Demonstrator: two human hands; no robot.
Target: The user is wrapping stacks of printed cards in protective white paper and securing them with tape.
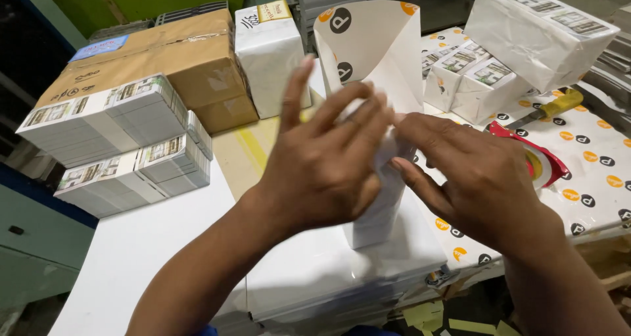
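A white paper-wrapped bundle [378,211] stands upright on a white sheet [164,244] at the table's middle. Its wrapping paper [374,47], white with round black and orange marks, sticks up above the bundle as a loose flap. My left hand [325,162] lies flat against the bundle's near side, fingers spread. My right hand [473,178] presses the paper from the right, its fingertips touching the fold at the bundle's top. Both hands hide most of the upper half of the bundle.
Stacks of printed slips [118,122] lie at the left, beside a brown cardboard box [184,60] and a white wrapped pack [269,56]. More wrapped packs [539,30] sit at the back right. A red tape dispenser [542,162] and a yellow-handled knife [549,109] lie on printed paper [591,158].
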